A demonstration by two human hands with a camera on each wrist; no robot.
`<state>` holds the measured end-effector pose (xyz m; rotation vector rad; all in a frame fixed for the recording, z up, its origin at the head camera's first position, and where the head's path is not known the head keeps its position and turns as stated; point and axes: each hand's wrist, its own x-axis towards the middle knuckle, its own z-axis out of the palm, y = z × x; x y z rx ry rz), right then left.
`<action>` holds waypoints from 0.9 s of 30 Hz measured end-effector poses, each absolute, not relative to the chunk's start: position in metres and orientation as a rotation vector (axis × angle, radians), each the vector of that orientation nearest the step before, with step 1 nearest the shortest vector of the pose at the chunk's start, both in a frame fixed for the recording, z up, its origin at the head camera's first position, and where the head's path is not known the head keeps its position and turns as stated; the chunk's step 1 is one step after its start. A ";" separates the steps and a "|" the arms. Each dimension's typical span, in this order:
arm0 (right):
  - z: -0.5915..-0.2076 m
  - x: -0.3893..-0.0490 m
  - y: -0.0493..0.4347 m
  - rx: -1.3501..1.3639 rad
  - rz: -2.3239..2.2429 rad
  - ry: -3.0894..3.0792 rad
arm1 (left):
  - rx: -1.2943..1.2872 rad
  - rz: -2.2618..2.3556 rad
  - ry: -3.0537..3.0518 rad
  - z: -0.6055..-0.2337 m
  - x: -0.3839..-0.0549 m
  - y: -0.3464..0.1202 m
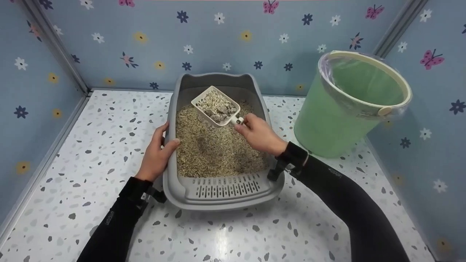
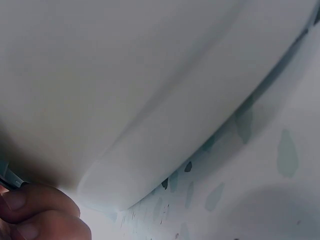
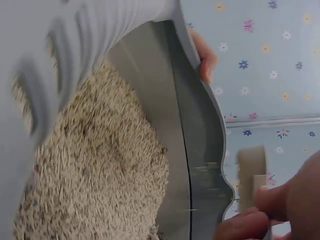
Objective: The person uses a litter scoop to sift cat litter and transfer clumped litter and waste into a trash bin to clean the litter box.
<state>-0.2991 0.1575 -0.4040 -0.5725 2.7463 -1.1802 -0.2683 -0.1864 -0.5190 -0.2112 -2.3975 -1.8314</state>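
My right hand grips the short handle of a cream litter scoop. Pellets and several greyish clumps fill the scoop, which hangs over the grey litter box. Below it, the box holds a bed of tan pellet litter. My left hand holds the box's left rim, thumb on top and fingers down the outer side. In the right wrist view the scoop shows edge-on beside the right fingers, with the left hand at the far rim. Curled left fingers appear by the box's outer wall in the left wrist view.
A green bin with a clear liner and cream rim stands to the right of the box. The slotted step forms the box's near end. Flower-patterned panels enclose the speckled white floor at the back and sides.
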 end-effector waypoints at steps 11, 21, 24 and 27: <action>-0.409 -0.298 0.153 -0.716 -1.691 2.554 | -0.211 -1.833 -2.394 -0.517 -0.266 -0.185; -0.393 -0.299 0.160 -0.548 -1.380 2.712 | -0.210 -1.833 -2.417 -0.515 -0.265 -0.185; -0.382 -0.303 0.163 -0.498 -1.110 2.771 | -0.207 -1.836 -2.411 -0.515 -0.266 -0.185; -0.370 -0.308 0.165 -0.486 -0.821 2.787 | -0.208 -1.829 -2.411 -0.515 -0.266 -0.185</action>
